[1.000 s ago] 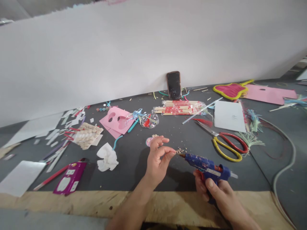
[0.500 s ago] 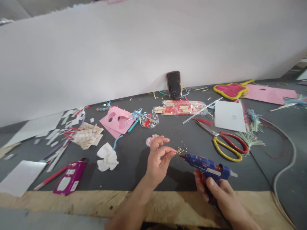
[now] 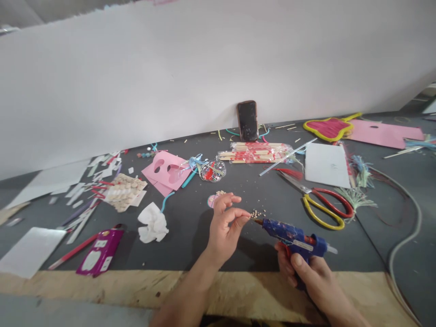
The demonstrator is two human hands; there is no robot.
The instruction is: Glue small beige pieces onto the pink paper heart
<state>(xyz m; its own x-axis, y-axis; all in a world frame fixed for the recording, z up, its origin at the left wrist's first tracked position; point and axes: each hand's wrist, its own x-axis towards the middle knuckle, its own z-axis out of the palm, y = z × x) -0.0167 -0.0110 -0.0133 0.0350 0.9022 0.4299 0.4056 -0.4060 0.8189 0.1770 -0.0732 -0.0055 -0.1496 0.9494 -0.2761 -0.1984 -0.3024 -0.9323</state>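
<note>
My right hand (image 3: 306, 268) is wrapped round the handle of a blue glue gun (image 3: 289, 235), its nozzle pointing left. Thumb and index finger of my left hand (image 3: 226, 227) are pinched together right by the nozzle tip; whatever they hold is too small to make out. Small beige beads (image 3: 257, 213) lie loose on the dark table just behind the pinch. Behind my left hand is a small round pink and blue piece (image 3: 211, 200) with beige bits at its edge, partly hidden by the fingers.
Scissors (image 3: 323, 209) with red and yellow handles lie right, near a white card (image 3: 327, 164). Wrapped sticks (image 3: 257, 152) and a leaning phone (image 3: 247, 121) are at the back. Left are pink card (image 3: 166, 170), crumpled tissue (image 3: 152, 222) and a purple packet (image 3: 100, 252). A cable (image 3: 405, 240) curves right.
</note>
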